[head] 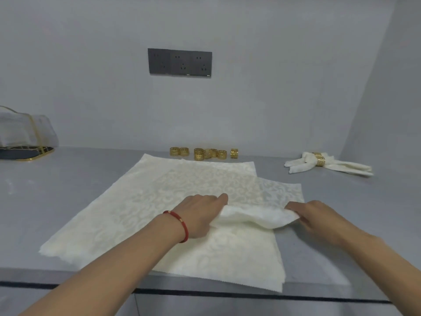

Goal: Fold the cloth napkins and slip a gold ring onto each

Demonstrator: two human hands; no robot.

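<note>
1. Already, two finished napkins (328, 164) are seen at the far right of the counter (57, 201), each ringed in gold.
2. A fold in the top napkin (255, 218) of the flat stack (136, 213) is gripped at one end by the left hand (202, 213) and pinched at the other by the right hand (319, 216).
3. Folding is judged barely begun; no ring is yet fitted.
4. Several loose gold rings (205, 153) are left waiting by the wall.
</note>
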